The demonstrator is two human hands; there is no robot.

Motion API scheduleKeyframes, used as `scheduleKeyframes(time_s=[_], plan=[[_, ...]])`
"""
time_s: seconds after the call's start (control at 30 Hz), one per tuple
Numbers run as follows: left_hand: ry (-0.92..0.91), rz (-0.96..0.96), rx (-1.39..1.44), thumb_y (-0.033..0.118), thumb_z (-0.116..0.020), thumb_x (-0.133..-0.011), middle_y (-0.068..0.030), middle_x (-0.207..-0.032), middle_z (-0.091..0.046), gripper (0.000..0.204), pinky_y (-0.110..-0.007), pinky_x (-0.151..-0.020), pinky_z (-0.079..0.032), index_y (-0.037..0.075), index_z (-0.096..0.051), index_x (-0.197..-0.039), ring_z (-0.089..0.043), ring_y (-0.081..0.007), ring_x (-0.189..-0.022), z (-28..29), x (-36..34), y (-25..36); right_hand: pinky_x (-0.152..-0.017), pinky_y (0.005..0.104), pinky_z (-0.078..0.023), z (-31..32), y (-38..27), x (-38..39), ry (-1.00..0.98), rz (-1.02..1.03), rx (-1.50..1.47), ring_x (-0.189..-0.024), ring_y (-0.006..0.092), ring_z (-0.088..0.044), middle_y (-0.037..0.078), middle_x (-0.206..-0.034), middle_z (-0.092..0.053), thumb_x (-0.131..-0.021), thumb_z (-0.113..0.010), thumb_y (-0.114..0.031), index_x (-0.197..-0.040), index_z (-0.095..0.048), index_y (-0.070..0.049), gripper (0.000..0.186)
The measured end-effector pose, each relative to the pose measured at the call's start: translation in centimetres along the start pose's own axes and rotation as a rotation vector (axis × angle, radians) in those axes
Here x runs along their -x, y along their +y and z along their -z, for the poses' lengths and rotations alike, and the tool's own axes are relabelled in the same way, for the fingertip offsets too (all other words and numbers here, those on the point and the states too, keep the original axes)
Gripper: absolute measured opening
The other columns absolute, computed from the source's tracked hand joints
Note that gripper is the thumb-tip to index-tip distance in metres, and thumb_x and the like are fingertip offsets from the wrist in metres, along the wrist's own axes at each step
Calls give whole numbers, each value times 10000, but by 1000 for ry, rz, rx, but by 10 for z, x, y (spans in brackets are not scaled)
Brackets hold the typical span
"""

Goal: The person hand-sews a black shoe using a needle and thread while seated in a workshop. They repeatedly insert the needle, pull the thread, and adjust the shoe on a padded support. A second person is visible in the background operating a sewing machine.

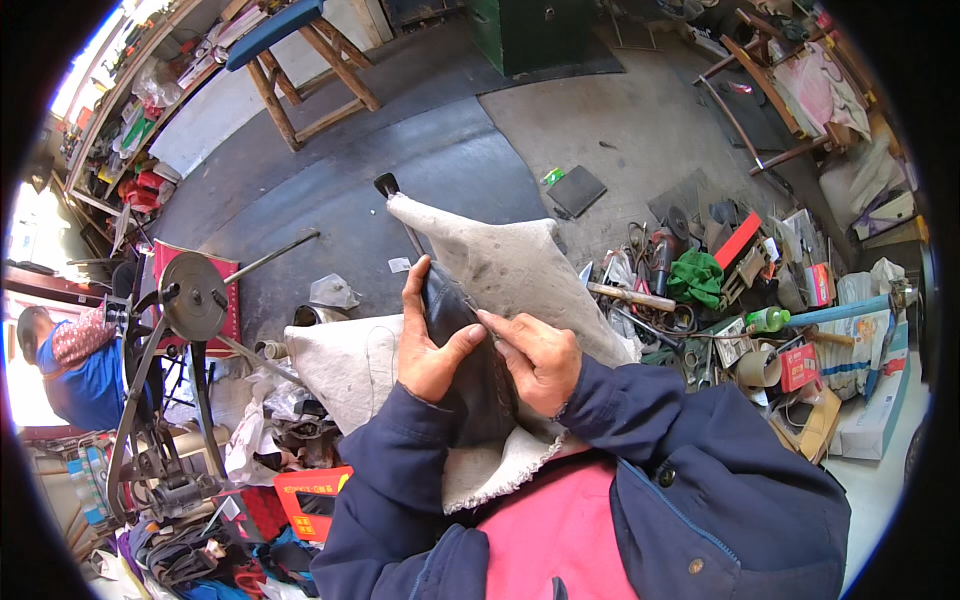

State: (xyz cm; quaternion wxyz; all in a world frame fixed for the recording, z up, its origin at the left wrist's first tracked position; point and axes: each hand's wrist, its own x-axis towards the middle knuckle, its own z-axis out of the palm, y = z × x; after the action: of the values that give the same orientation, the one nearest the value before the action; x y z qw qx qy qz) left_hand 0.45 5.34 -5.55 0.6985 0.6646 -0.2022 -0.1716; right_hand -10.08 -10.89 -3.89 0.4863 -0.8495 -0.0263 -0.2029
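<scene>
My left hand (428, 350) grips a black leather shoe or boot (468, 405), fingers along its left side and thumb across it. My right hand (535, 355) is closed at the shoe's seam, thumb and index pinched; whatever is between them is too small to make out. Beneath both lies a stained off-white cloth (480, 250) with a frayed lower edge, draped over my lap. A dark rod with a black end (386, 185) sticks out beyond the cloth's upper corner.
An iron hand-cranked machine (185, 300) stands at left; beside it, a person in blue (75, 385). A wooden stool (315, 60) and green cabinet (525, 30) are behind. Piled tools, a green rag (695, 278) and boxes lie at right; a folding chair (760, 70) stands farther back.
</scene>
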Motion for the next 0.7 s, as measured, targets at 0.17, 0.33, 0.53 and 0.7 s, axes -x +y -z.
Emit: scheduleKeyframes(time_s=[0.17, 0.33, 0.53, 0.7], plan=[[-7, -1, 54, 191, -888, -809, -161, -1565, -415, 1043, -381, -1226, -295, 78, -263, -1636, -394, -268, -1449, -3, 2, 2, -716, 320, -535, 14, -1, -2, -103, -142, -212, -751, 202, -653, 121, -868, -673, -981, -589, 29, -1399, -645, -32, 426], [-20, -32, -81, 153, -878, -797, -144, -1564, -420, 1029, -373, -1223, -298, 77, -279, -1629, -395, -252, -1447, -3, 0, 5, -738, 288, -534, 39, -1, -11, -314, -403, -305, -745, 106, -599, 80, -853, -692, -1015, -568, -7, -1427, -641, -65, 423], [-32, -12, -51, 165, -894, -780, -131, -1556, -432, 1037, -371, -1219, -304, 91, -299, -1626, -403, -244, -1439, -3, 1, 2, -819, 370, -562, 58, -3, -28, -439, -223, -25, -894, 318, -681, 223, -975, -718, -948, -586, -7, -1379, -666, -61, 442], [-50, -24, -25, 173, -895, -783, -127, -1572, -420, 1041, -374, -1227, -294, 98, -296, -1630, -392, -246, -1454, -4, 0, -3, -703, 312, -535, 83, 7, -75, -743, -257, -78, -731, 160, -641, 103, -828, -701, -967, -603, -27, -1337, -712, -76, 389]])
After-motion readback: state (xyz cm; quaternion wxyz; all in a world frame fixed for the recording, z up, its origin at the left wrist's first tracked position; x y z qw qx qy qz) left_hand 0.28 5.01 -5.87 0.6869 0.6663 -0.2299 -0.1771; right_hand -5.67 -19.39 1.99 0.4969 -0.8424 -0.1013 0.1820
